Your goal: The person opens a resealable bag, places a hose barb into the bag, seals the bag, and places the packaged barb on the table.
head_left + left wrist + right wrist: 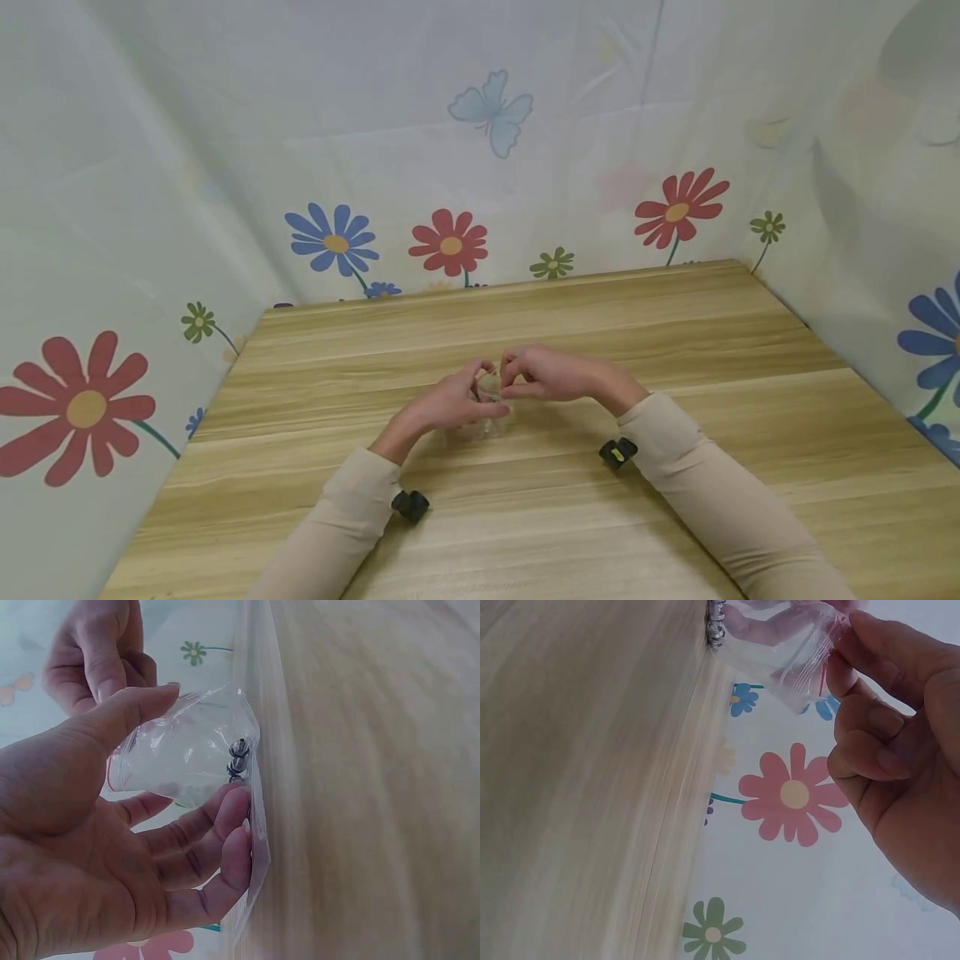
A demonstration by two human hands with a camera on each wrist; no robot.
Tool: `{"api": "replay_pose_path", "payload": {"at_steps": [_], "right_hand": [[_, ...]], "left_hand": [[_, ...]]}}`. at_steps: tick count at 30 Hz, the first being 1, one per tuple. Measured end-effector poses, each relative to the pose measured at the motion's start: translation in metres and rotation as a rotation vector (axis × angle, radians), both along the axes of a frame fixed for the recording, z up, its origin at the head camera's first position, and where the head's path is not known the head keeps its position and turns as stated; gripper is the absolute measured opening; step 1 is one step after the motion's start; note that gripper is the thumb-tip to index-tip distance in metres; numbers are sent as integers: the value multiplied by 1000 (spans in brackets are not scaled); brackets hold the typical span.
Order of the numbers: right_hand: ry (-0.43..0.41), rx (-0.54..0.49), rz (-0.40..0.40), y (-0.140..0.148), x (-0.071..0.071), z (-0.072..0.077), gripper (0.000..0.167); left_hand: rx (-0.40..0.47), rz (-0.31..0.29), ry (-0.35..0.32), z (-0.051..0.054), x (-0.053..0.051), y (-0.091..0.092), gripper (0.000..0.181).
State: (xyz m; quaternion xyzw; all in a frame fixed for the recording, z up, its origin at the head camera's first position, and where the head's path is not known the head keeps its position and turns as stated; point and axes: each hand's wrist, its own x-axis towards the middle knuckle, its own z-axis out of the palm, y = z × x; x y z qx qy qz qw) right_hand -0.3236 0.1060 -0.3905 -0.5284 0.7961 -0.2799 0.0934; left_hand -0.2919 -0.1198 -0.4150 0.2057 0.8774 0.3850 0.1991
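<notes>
A small clear zip bag (pixel 491 385) with a red line along its mouth stands near the middle of the wooden table. Small ridged metal pieces (pixel 238 759) lie at its bottom, against the tabletop. Around the bag's side curl the fingers of my left hand (pixel 453 402), with the thumb across its other face. At the mouth, thumb and forefinger of my right hand (pixel 907 712) pinch the edge of the bag (pixel 780 660) beside the red line. The exact kind of metal piece cannot be made out.
The wooden table (pixel 315 517) reaches back to a white curtain (pixel 375 100) printed with flowers and a butterfly, which also hangs along both sides. A black wrist camera (pixel 410 506) sits by the left cuff, another black wrist camera (pixel 618 452) by the right.
</notes>
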Motion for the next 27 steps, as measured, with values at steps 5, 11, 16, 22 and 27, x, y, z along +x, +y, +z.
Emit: {"api": "replay_pose_path", "payload": {"at_steps": [5, 11, 16, 22, 27], "right_hand": [[22, 16, -3, -1, 1, 1, 15], [-14, 72, -30, -1, 3, 4, 13], [-45, 99, -58, -1, 6, 6, 14], [-22, 90, -71, -1, 6, 8, 13], [60, 60, -82, 2, 7, 14, 12]], "left_hand": [[10, 8, 3, 1, 1, 0, 68], [14, 23, -1, 0, 0, 0, 70], [28, 26, -12, 0, 0, 0, 69], [29, 46, -7, 2, -2, -7, 73], [50, 62, -15, 8, -6, -13, 75]]}}
